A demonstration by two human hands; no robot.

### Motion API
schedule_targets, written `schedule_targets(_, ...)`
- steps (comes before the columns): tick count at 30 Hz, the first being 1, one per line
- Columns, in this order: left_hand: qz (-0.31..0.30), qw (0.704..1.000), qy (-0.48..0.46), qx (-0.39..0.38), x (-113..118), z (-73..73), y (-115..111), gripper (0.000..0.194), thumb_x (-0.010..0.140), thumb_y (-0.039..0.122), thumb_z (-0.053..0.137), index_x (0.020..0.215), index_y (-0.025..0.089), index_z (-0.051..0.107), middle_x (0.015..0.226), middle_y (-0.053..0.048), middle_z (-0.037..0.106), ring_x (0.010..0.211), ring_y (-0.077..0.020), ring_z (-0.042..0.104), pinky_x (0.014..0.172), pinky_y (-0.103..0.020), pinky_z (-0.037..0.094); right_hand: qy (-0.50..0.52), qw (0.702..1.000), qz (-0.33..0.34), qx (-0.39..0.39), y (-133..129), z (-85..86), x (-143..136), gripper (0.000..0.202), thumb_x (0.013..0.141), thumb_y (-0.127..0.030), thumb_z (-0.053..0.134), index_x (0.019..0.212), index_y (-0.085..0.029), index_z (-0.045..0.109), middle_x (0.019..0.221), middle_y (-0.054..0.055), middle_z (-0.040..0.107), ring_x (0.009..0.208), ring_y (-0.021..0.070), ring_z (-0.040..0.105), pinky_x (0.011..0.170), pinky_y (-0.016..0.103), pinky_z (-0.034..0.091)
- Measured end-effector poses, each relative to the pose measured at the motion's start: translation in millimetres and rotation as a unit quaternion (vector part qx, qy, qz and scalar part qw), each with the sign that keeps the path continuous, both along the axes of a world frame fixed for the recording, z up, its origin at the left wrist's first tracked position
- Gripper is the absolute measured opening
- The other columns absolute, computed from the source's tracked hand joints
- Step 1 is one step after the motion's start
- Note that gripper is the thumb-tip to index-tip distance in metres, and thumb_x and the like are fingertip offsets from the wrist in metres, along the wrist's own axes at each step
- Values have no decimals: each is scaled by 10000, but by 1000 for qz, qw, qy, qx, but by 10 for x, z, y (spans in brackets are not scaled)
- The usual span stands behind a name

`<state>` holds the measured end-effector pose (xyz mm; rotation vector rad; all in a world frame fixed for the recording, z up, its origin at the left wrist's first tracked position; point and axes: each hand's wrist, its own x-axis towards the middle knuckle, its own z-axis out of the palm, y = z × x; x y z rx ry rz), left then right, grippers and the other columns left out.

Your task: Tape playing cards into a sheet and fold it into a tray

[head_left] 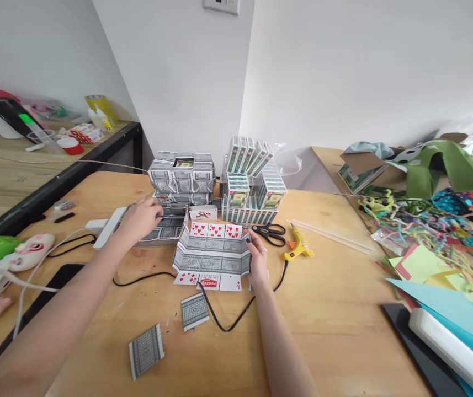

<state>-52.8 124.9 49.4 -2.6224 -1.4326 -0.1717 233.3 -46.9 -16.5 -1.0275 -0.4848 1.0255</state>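
Observation:
A tray-like piece made of playing cards [213, 256] lies at the middle of the table, with red-suited faces along its far and near edges. My right hand [258, 256] is closed on its right end. My left hand [140, 219] is over a grey card-covered box [164, 229] to the left, its fingers bent down at the box's far side; what they hold, if anything, is hidden. Behind stands a larger card-covered block [182, 179]. Two small grey card pieces [147, 350] [195, 311] lie near the front.
Stacked card boxes [253, 193] stand behind, right of the middle. Black scissors [271, 234] and a yellow glue gun [298, 245] lie to the right, the gun's black cable looping in front. White sticks, coloured paper [447, 309] and craft scraps lie farther right.

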Motion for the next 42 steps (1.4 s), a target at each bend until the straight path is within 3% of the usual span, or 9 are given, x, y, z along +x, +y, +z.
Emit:
schedule_targets(5, 7, 997, -46, 56, 56, 92, -63, 217, 774, 227, 455, 727, 199, 665, 1077, -79, 562, 1026, -261, 479, 865, -405, 399, -14, 1000, -9, 4, 5, -12, 2, 280, 685, -246, 564, 957, -254, 632, 1052, -16, 636, 1009, 159, 550, 898, 315, 398)
schedule_targets(10, 82, 972, -184, 123, 206, 515, -360, 206, 812, 265, 452, 808, 193, 645, 882, -64, 612, 933, -237, 529, 829, -375, 422, -26, 1000, -5, 13, -4, -1, 16, 314, 664, -239, 591, 975, -252, 630, 1051, -2, 634, 1017, 174, 551, 905, 329, 398)
schedule_targets(14, 124, 930, -346, -1, 469, 726, -666, 190, 769, 310, 525, 891, 195, 615, 782, -12, 642, 694, -156, 594, 706, -293, 471, -37, 999, 1, 18, -30, 32, 43, 406, 664, -273, 630, 1069, -274, 598, 1170, 3, 590, 1129, 201, 493, 955, 361, 363)
schedule_targets(20, 44, 856, -417, -302, 1086, 374, -1151, 208, 762, 345, 534, 885, 183, 576, 778, -16, 688, 610, -150, 630, 596, -261, 488, -76, 994, 49, 65, -33, 27, 90, 317, 711, -380, 596, 990, -247, 664, 1178, 25, 597, 1169, 245, 464, 997, 414, 315)
schedule_targets(26, 11, 911, -322, -257, 1493, 43, -1659, 166, 826, 286, 454, 921, 214, 570, 795, -14, 695, 710, -178, 650, 633, -273, 466, -16, 996, 79, 38, -23, 3, 94, 218, 655, -317, 659, 847, -218, 689, 1008, 16, 656, 981, 221, 565, 862, 349, 426)
schedule_targets(32, -2, 968, -243, -55, 1219, 66, -1715, 300, 836, 274, 461, 1126, 206, 498, 1079, -87, 613, 1020, -251, 547, 881, -379, 412, 94, 993, 69, -21, -15, 34, 130, 235, 626, -301, 682, 835, -197, 655, 722, -16, 665, 656, 168, 604, 637, 293, 468)
schedule_targets(36, 85, 965, -245, 36, 838, -56, -1710, 453, 806, 297, 498, 1230, 179, 394, 1189, -149, 515, 1102, -305, 467, 921, -460, 360, 103, 993, 54, -31, 10, 51, 134, 252, 617, -303, 676, 844, -199, 640, 738, -20, 673, 640, 160, 601, 610, 275, 459)
schedule_targets(39, 188, 949, -247, 57, 646, -226, -1737, 525, 791, 347, 497, 1238, 101, 372, 1159, -209, 507, 1101, -348, 458, 881, -500, 367, 100, 993, 49, -32, 26, 50, 127, 280, 624, -325, 664, 873, -201, 636, 756, -16, 678, 662, 166, 605, 626, 281, 462)
schedule_targets(42, 227, 934, -272, -46, 587, -337, -1765, 410, 796, 331, 465, 1139, 107, 465, 1010, -158, 610, 946, -291, 576, 767, -393, 451, 108, 992, 51, -28, 33, 39, 137, 282, 629, -320, 651, 883, -201, 636, 807, -12, 683, 695, 172, 610, 656, 291, 463)
